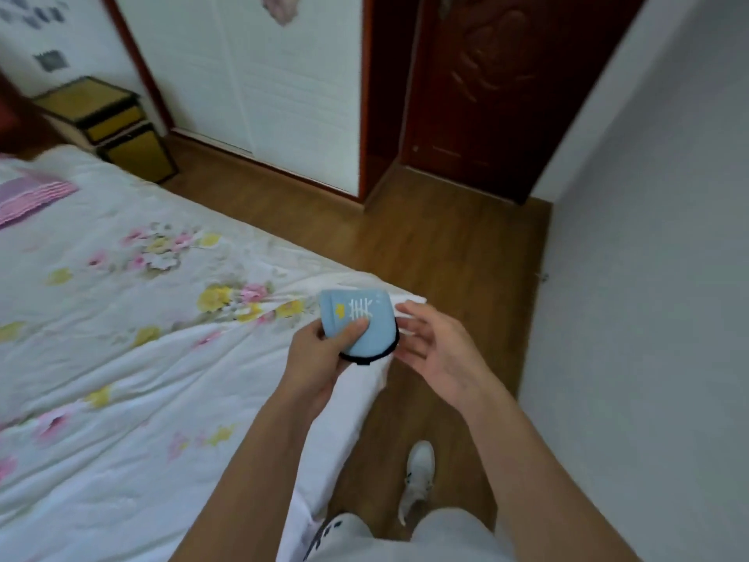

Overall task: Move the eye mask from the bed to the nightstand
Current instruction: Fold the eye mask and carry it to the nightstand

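At far left we saw the nightstand against the wall, well apart from us across the flower-print bed. Over the bed's near corner, our left hand had its grip closed on the folded blue eye mask, thumb pressed on top. Just beside it, our right hand hovered open, holding nothing.
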